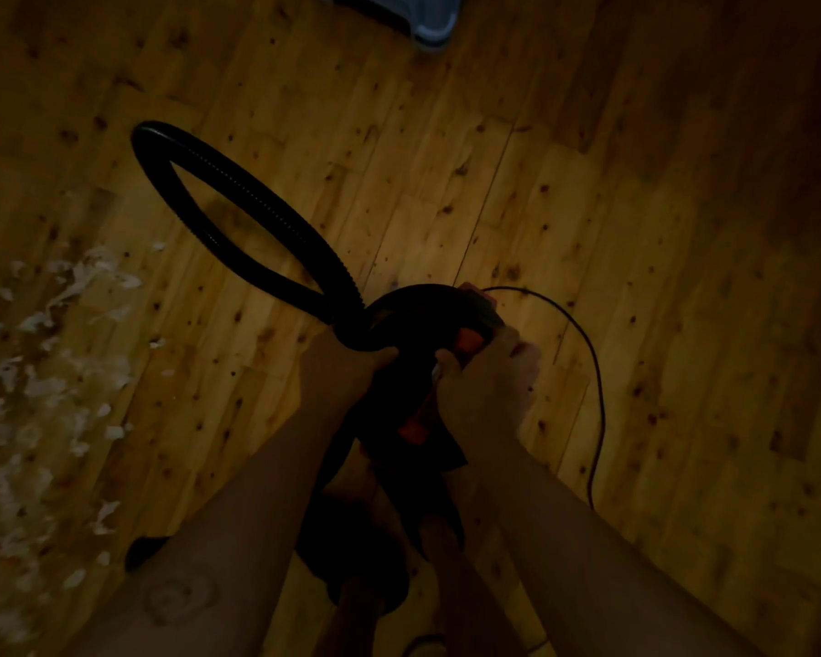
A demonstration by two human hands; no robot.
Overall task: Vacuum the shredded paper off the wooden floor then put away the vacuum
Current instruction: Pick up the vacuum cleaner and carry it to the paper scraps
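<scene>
A: In the head view, where is the vacuum [418,320] found?

B: It is held up off the wooden floor [446,158], between the two hands and partly under them. The left hand [349,367] is closed round the hose [238,196] where it meets the body. The right hand [487,379] is closed round the orange handle [470,343], with its fingers [517,350] curled over the top.

A: Which way is it pointed?

B: The dark body is judged to run lengthwise away from the fingers towards the feet, though its outline is lost in the dim light. The hose is looped out beyond the left fingers, up and to the left, and brought back to them.

A: How is it expected to handle?

B: The body is taken to be rigid and fairly heavy, so the handle is the place to be gripped. The ribbed hose is bendy and springy, and is best held close to its end. The cord [588,367] is trailed off to the right of the right fingers and could be snagged.

A: And the shredded paper [43,362]?

B: It is scattered well to the left of the left fingers, not yet picked up. A grey plastic object [399,16] is seen far beyond both hands
</scene>
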